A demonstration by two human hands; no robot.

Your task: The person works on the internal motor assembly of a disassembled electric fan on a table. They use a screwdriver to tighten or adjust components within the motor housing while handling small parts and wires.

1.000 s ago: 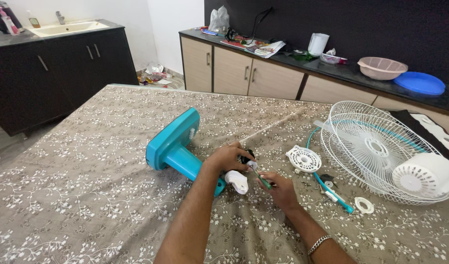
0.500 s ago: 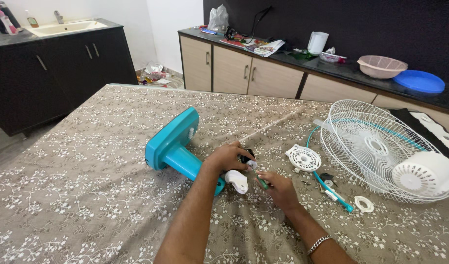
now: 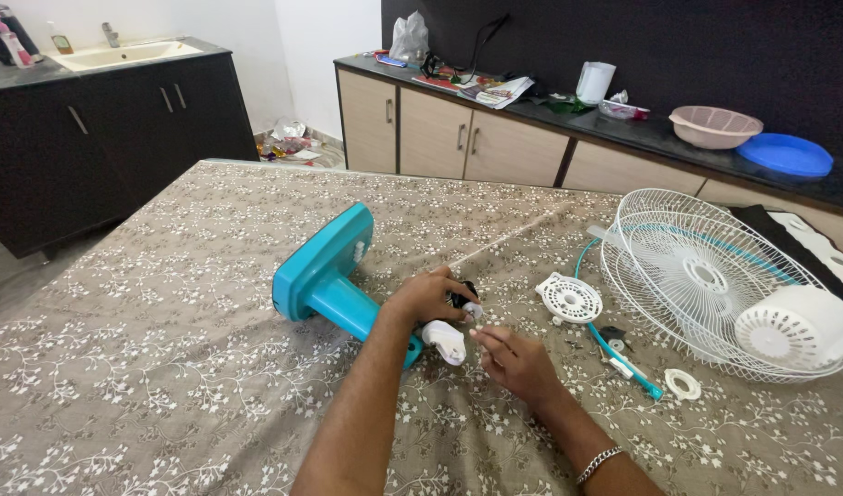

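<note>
A teal fan stand (image 3: 325,271) lies on its side on the patterned tablecloth (image 3: 164,367). My left hand (image 3: 430,296) grips the white and black joint at the stand's neck (image 3: 444,340). My right hand (image 3: 513,363) is just to the right of that joint, fingers pinched together at it; whether they hold a small part I cannot tell. A bracelet is on my right wrist.
To the right lie a white round vented cover (image 3: 569,298), a white wire fan guard (image 3: 706,276) with a white motor housing (image 3: 793,326) on it, a white ring (image 3: 682,384) and a teal rim strip (image 3: 623,358). Behind stand a cabinet counter with a pink bowl (image 3: 715,127) and a sink unit (image 3: 118,55).
My right hand has shifted slightly toward the stand's joint. My left hand stays on the neck.
</note>
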